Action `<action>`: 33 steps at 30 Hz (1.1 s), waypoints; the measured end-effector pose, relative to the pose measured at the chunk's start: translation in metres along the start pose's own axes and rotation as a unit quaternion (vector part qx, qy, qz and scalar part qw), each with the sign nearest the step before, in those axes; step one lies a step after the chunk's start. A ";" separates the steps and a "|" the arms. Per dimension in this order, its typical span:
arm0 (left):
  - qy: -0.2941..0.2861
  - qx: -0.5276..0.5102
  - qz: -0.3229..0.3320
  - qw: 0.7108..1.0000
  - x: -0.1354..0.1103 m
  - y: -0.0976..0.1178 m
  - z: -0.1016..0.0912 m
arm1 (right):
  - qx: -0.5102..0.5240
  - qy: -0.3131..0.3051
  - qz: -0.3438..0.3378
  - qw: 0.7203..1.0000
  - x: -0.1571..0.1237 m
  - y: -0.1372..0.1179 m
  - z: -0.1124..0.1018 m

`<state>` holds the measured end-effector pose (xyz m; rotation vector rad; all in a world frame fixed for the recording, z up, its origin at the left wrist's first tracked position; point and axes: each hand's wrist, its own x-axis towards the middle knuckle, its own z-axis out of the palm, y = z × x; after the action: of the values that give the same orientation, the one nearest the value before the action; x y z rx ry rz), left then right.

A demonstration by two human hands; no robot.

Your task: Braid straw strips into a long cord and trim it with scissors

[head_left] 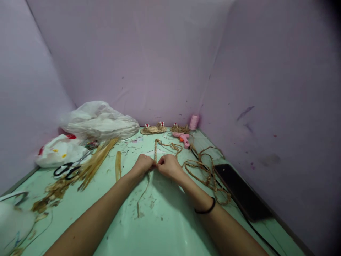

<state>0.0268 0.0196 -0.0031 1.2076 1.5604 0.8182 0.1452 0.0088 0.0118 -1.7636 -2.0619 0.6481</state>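
Note:
My left hand [142,164] and my right hand [168,165] meet at the middle of the pale green table [165,227], both closed in a pinch on a braided straw cord [155,149]. The braid runs away from my fingers toward the wall, then curls right. A loose straw strand [142,196] trails from my hands back toward me. A black band sits on my right wrist.
Coiled braided rope [205,170] lies right of my hands, beside a black phone [241,190]. A pink glue gun [182,138], small straw sandals [153,128] and a pink spool [194,122] stand at the back. Scissors [68,169], straw strips [96,160] and plastic bags [98,121] lie left.

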 end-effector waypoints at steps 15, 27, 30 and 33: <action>-0.064 -0.061 -0.016 0.996 -0.001 -0.001 -0.019 | 0.021 0.161 -0.007 0.987 0.000 0.002 -0.011; -0.090 -0.007 0.019 0.996 -0.002 -0.003 -0.022 | 0.356 -0.094 0.114 0.923 0.017 -0.006 0.020; -0.088 0.030 0.022 0.995 -0.006 0.002 -0.024 | 0.365 -0.093 0.121 0.918 0.018 -0.001 0.023; -0.074 0.073 0.023 0.994 -0.007 0.006 -0.029 | 0.381 -0.072 0.113 0.915 0.017 0.003 0.025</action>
<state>0.0019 0.0157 0.0134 1.3823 1.4967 0.6377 0.1309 0.0232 -0.0114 -1.4942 -1.3695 1.4500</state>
